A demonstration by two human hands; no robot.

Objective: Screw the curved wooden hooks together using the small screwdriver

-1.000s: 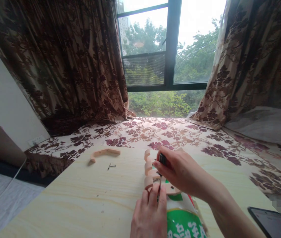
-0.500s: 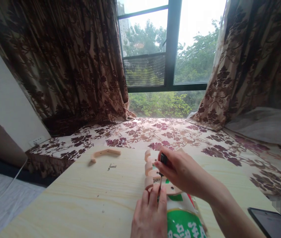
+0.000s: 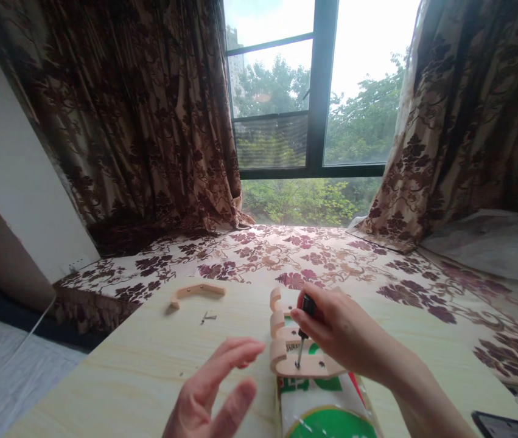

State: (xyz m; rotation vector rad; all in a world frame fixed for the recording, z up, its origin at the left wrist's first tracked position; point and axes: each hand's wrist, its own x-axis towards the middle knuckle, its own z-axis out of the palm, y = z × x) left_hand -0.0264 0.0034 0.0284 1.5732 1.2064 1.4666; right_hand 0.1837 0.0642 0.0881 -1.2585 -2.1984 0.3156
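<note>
Left hand (image 3: 213,389): We note it has lifted away from the nearest wooden hook, where it was pressing in the earlier frame; it is now open, thumb parted from the fingers, just left of the hooks and touching nothing.
Right hand (image 3: 341,322): We find it holding the screwdriver as before, thumb and fingers pinched around the handle.
Screwdriver (image 3: 303,331): Black handle, thin bright metal shaft, slightly tilted; the tip meets the near hook at its left hole.
Wooden hooks (image 3: 279,356): Pale, smooth wood with rounded, curled ends; we see three such ends in a row, at the left side of the bag's upper part. Dark holes show in the flat arms.
Bag (image 3: 307,404): Glossy plastic printed green, white and red, lying beneath the hooks; more of its near part shows now that the left hand is off it.
Loose wooden piece (image 3: 201,291): Bent, with a short end, lying apart near the bench's far left part.
Screws (image 3: 208,317): A few, small and thin, near the loose piece.
Bench (image 3: 117,371): Light, grained wood; its left edge runs diagonally, and we record a wide open surface left of the left hand.
Phone (image 3: 498,426): Dark, flat, partly cut off at the lower right, well apart from the bag.
Patterned cloth (image 3: 322,258): Floral fabric beyond the bench's far edge.
</note>
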